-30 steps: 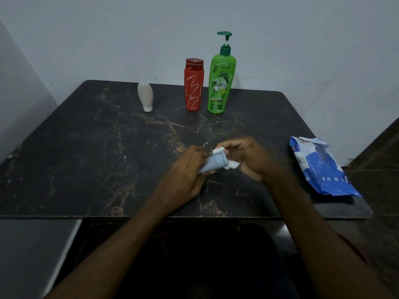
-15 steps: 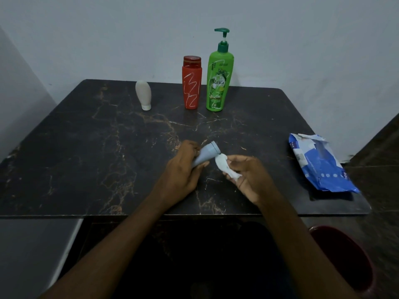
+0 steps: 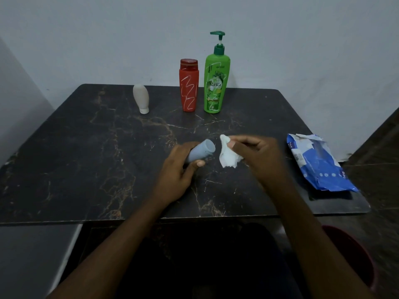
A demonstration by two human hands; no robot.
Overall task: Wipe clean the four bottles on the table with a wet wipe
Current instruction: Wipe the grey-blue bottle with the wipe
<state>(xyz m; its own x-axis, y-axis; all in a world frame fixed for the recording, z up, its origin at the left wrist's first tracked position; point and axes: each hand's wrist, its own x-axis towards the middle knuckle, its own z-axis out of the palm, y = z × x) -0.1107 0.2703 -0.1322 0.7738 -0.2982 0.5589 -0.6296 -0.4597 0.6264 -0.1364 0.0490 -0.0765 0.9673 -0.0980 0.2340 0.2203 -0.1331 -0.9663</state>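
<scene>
Bottles: the small blue-grey one [image 3: 199, 153], gripped in the left hand [image 3: 177, 180], points its end toward the wet wipe [image 3: 227, 156] pinched just beside by the right hand [image 3: 257, 156].

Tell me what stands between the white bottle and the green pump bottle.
The red bottle, upright close beside the green pump bottle; bare table toward the white bottle. Head view.

Your view is dim and bluish, under soft, even light. Your right hand [image 3: 257, 156] is smeared by motion blur; your left hand [image 3: 179, 169] looks sharper. Right of your hands, the blue wipes pack [image 3: 319, 165] casts a dark shadow on its near side. The worktop [image 3: 86, 158] edges bow from wide-angle distortion.
</scene>
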